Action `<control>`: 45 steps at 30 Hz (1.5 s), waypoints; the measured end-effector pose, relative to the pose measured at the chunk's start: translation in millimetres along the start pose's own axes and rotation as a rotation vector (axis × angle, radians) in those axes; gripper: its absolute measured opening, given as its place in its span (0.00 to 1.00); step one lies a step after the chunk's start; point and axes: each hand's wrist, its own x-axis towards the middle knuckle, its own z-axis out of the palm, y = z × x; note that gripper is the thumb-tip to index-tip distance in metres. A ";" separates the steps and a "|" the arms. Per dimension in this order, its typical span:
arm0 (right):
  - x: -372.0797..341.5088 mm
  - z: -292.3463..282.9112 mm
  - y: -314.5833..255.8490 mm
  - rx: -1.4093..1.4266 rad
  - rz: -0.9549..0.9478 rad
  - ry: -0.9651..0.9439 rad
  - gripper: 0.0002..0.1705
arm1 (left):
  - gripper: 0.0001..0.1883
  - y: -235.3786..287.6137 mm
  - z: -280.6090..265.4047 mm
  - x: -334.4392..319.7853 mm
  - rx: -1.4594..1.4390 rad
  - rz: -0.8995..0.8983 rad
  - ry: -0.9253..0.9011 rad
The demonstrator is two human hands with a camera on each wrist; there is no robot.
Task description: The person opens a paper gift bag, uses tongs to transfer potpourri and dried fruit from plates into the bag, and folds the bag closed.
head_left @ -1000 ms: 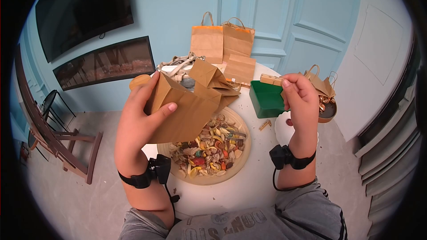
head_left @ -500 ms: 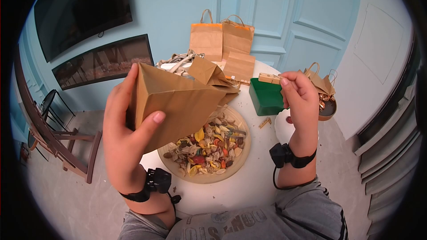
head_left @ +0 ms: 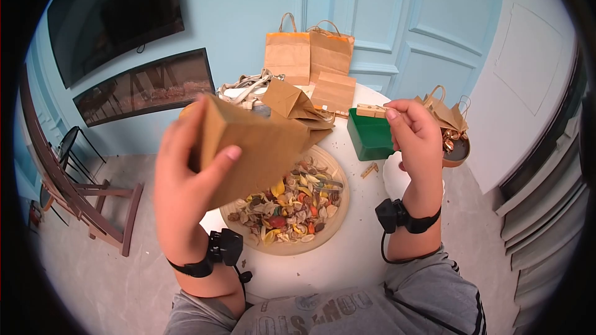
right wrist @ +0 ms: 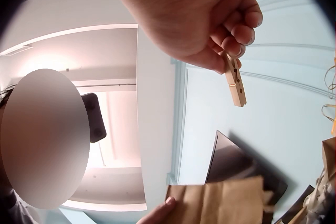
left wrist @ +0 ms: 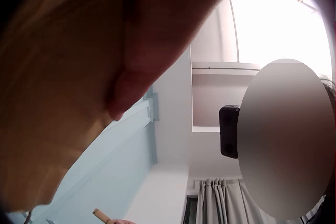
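Note:
My left hand [head_left: 180, 195] grips a brown paper bag [head_left: 257, 155], thumb on its near face and fingers along the far side. Motion blurs the bag's upper part in the head view; it is held up over the left part of a round tray [head_left: 287, 249] filled with dried petals and potpourri [head_left: 288, 214]. With thumb and forefinger my right hand [head_left: 422, 146] pinches a wooden clothespin [head_left: 371, 110] by one end. In the right wrist view the clothespin [right wrist: 238, 87] points away from the fingertips, apart from the bag [right wrist: 220, 203].
A green box [head_left: 366, 139] stands below the right hand, with another clothespin [head_left: 369, 170] on the white table [head_left: 298, 273] before it. Handled paper bags [head_left: 288, 56] stand at the back, and a folded bag [head_left: 288, 99] lies nearer. A dark round container [head_left: 458, 155] holds shiny copper-coloured pieces at the right.
My left hand brought the bag leftward and closer to me, tilting it, then moved slightly back to the right. The right hand keeps its pinch on the clothespin, shifting only a little.

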 end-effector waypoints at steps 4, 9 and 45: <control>0.7 -1.8 2.2 -0.028 0.010 -0.021 0.08 | 0.34 3.4 3.2 -1.6 -0.152 0.025 0.188; 0.9 -4.8 -0.1 -0.031 -0.004 -0.005 0.08 | 0.27 -8.0 -4.4 0.7 -0.673 -0.052 0.224; -2.8 27.1 34.7 0.039 -0.147 -1.071 0.24 | 0.34 -17.3 29.8 10.1 -1.017 -0.266 0.003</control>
